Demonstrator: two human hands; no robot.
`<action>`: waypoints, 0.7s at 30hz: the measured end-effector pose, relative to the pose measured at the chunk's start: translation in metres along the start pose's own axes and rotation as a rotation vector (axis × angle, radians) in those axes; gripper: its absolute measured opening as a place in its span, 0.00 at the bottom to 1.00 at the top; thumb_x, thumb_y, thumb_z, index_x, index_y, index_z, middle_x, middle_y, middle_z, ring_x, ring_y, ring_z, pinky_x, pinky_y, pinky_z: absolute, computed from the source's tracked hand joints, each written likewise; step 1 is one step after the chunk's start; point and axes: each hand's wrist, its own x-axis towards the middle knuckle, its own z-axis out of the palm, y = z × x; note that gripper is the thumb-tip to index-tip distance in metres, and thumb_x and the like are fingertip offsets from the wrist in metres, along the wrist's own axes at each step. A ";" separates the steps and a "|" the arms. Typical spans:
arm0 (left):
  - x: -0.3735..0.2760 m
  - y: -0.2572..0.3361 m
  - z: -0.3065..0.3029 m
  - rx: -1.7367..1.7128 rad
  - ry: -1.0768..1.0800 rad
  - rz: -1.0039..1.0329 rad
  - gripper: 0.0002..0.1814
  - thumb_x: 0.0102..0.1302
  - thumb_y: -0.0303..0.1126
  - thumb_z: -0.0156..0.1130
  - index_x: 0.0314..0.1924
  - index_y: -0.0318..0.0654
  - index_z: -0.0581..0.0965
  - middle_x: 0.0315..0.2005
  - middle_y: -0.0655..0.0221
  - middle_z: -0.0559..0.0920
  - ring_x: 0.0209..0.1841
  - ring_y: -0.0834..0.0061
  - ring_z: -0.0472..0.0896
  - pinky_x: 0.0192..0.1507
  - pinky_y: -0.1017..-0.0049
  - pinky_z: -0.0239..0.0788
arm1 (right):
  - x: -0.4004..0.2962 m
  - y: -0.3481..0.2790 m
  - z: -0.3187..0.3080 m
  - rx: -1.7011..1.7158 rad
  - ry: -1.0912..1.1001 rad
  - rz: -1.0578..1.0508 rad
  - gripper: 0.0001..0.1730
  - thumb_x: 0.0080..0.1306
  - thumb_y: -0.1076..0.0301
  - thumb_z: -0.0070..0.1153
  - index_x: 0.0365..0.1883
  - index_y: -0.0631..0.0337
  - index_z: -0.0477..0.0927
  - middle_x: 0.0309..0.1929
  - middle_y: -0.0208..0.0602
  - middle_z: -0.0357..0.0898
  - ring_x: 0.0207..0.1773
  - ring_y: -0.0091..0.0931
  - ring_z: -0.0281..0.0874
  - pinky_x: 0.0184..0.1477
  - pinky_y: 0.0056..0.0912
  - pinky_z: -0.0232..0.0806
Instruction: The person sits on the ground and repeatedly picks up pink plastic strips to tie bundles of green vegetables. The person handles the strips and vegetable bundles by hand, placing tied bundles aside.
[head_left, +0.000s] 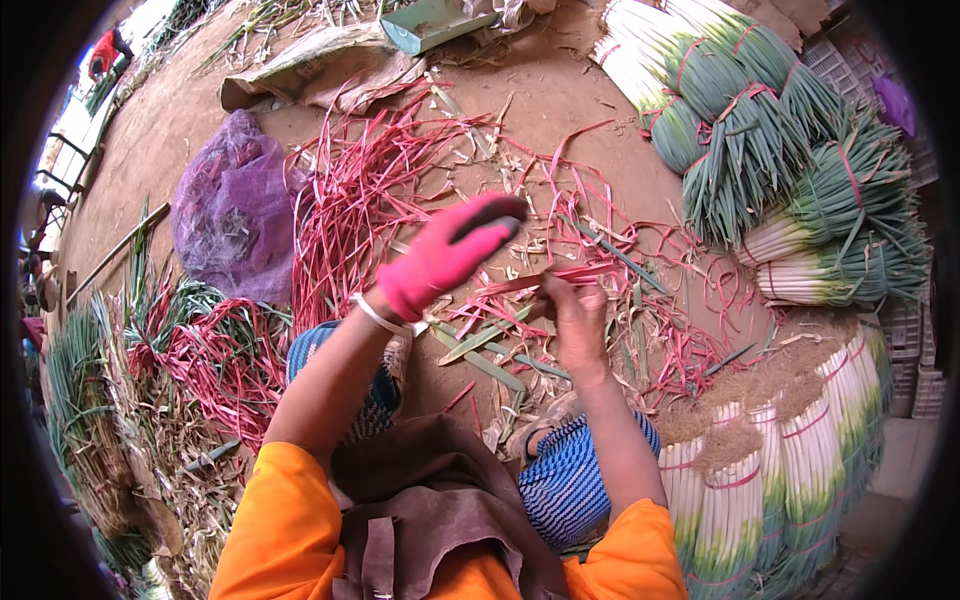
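Note:
My left hand (442, 251) wears a pink glove with dark fingertips. It hovers over the ground, fingers and thumb apart and nothing between them. Bare and to its right, my right hand (576, 322) pinches a flat red strip (517, 284) between thumb and fingers. Ends of the strip stick out on both sides of the grip. Below the hands lie loose red strips (555, 199) and cut green leaves (480, 337). A large tangled pile of red strips (352, 202) spreads beyond my left forearm.
Tied bundles of green onions (727, 97) are stacked at upper right; more bundles (727, 510) stand root-end up at lower right. A purple mesh bag (236, 217), untrimmed onions (79, 397), a pole (120, 251), sacking (322, 67) and a green metal trough (435, 26) surround the space.

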 end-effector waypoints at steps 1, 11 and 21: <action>0.002 -0.009 0.013 0.064 -0.032 0.075 0.21 0.66 0.39 0.51 0.54 0.33 0.70 0.45 0.63 0.77 0.48 0.74 0.75 0.51 0.74 0.65 | 0.000 0.004 0.005 0.044 -0.089 -0.022 0.05 0.62 0.70 0.48 0.30 0.62 0.75 0.24 0.29 0.75 0.21 0.18 0.72 0.24 0.19 0.66; -0.006 -0.015 0.041 0.352 -0.106 -0.023 0.14 0.69 0.39 0.46 0.39 0.34 0.70 0.22 0.61 0.73 0.24 0.73 0.72 0.28 0.73 0.65 | -0.010 0.007 0.013 0.216 -0.101 0.066 0.08 0.64 0.68 0.52 0.39 0.61 0.76 0.27 0.29 0.78 0.25 0.18 0.76 0.25 0.19 0.71; -0.023 -0.012 0.043 0.680 -0.140 0.085 0.16 0.61 0.34 0.56 0.48 0.36 0.71 0.33 0.54 0.79 0.36 0.58 0.79 0.38 0.69 0.69 | -0.005 -0.005 -0.016 0.359 -0.071 0.205 0.06 0.61 0.71 0.54 0.35 0.62 0.75 0.26 0.30 0.78 0.23 0.16 0.74 0.28 0.19 0.72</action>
